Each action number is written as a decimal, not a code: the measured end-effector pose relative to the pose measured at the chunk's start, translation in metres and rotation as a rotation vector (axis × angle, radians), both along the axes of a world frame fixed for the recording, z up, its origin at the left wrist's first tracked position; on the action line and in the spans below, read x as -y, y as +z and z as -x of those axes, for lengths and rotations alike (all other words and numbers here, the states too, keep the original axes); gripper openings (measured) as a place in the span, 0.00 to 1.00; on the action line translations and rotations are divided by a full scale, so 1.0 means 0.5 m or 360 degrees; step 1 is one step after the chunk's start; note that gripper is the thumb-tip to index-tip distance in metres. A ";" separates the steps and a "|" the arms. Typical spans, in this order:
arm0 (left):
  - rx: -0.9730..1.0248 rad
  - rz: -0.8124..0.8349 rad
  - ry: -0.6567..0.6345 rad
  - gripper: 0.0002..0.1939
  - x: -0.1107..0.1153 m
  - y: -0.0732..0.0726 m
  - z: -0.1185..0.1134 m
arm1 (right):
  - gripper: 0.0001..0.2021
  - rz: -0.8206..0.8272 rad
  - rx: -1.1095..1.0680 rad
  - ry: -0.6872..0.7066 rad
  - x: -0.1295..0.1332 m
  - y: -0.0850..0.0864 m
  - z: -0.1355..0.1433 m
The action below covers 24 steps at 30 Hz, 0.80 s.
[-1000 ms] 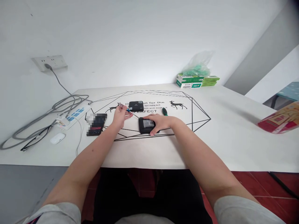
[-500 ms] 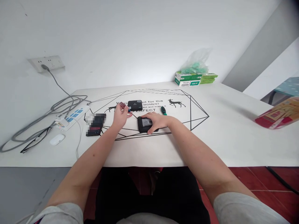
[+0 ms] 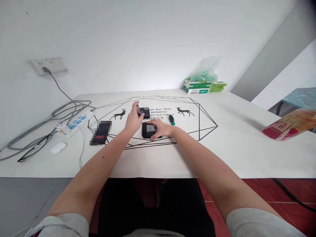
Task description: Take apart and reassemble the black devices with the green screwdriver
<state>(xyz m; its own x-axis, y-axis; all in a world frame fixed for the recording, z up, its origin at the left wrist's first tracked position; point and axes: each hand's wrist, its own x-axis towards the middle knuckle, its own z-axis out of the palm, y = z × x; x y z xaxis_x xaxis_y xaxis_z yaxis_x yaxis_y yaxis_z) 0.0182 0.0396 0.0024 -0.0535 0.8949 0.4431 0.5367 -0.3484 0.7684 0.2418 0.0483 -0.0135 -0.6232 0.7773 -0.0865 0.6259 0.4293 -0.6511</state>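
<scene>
My left hand (image 3: 133, 119) is closed around the clear handle of a screwdriver (image 3: 138, 110), which stands fairly upright at the top left corner of a black boxy device (image 3: 146, 134). The shaft is mostly hidden, and I cannot tell whether its tip touches the device. Lying with its white label up, the device is gripped from the right by my right hand (image 3: 160, 127), fingers over the far side and thumb at the near edge. Just behind my left hand lies a black square cover (image 3: 145, 113). A green and black screwdriver handle (image 3: 171, 119) rests right of the device.
At left are a power strip (image 3: 78, 122), grey cables (image 3: 53, 115), a white mouse (image 3: 58, 148) and a dark pixelated object (image 3: 101, 132). Green boxes (image 3: 197, 85) under a plastic bag (image 3: 206, 70) stand by the wall. A red-yellow package (image 3: 283, 126) sits at right.
My left hand has moved right, and the screwdriver has swung from a slant to a more upright pose. My right hand still grips the device. The whole view has shifted slightly.
</scene>
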 end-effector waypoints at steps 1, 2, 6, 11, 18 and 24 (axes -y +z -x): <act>0.0047 0.0027 -0.0006 0.36 -0.011 0.001 -0.004 | 0.57 0.0005 0.0004 -0.0007 -0.006 0.000 0.002; 0.0132 0.0066 -0.0013 0.36 -0.020 0.001 -0.006 | 0.57 0.0014 0.0013 -0.0005 -0.011 0.001 0.003; 0.0688 0.0267 0.0029 0.38 -0.041 -0.009 -0.004 | 0.58 0.0031 0.0019 0.0021 -0.020 -0.002 0.004; 0.1280 0.0475 0.0129 0.38 -0.038 -0.037 0.026 | 0.55 -0.0067 -0.0066 0.0018 -0.009 -0.013 0.000; 0.1435 0.0693 0.0011 0.41 -0.041 -0.058 0.062 | 0.57 -0.0037 -0.0037 0.0175 -0.009 -0.007 -0.013; 0.1304 0.0841 -0.0138 0.42 -0.036 -0.048 0.068 | 0.58 -0.0031 -0.0064 0.0182 -0.010 -0.012 -0.015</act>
